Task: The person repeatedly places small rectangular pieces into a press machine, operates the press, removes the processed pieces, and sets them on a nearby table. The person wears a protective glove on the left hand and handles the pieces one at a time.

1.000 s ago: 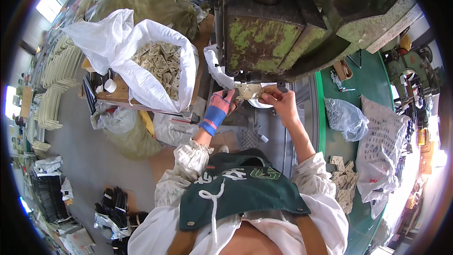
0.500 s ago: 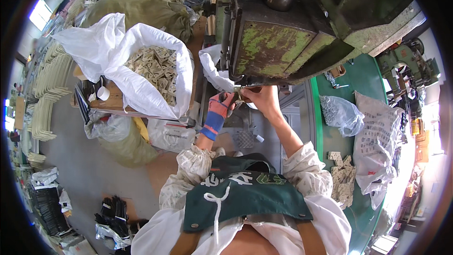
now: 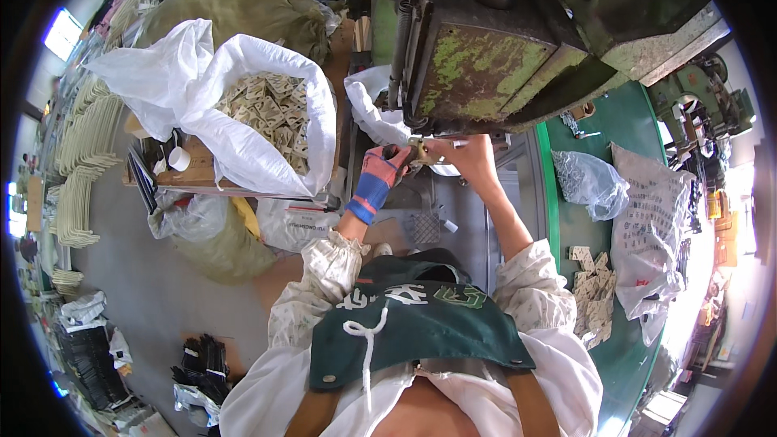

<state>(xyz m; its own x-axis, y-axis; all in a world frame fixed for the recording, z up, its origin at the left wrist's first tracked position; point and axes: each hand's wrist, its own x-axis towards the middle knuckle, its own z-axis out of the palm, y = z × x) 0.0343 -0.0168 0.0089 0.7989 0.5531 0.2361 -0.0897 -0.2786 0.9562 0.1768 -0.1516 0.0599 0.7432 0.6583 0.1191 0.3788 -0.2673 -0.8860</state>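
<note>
In a pink and blue work glove, my left hand (image 3: 382,174) is closed, its fingertips at the left side of a small cream plate (image 3: 420,151). From the other side my bare right hand (image 3: 469,162) pinches the same plate. Both hands are just below the front of a heavy press (image 3: 486,69) with worn green paint, and the tooling behind my fingers is mostly hidden. Left of my hands, an open white sack (image 3: 320,125) holds many similar cream plates (image 3: 271,117) with holes.
On the right, a green table (image 3: 558,194) carries a clear plastic bag of small parts (image 3: 591,182), a printed woven sack (image 3: 647,226) and a pile of cream plates (image 3: 595,299). A second white bag (image 3: 368,105) hangs beside the press. Full sacks (image 3: 218,247) sit on the floor at left.
The cream plate now shows between my fingertips, where before it was largely hidden. My right hand has shifted slightly right and up; the view has moved a little.
</note>
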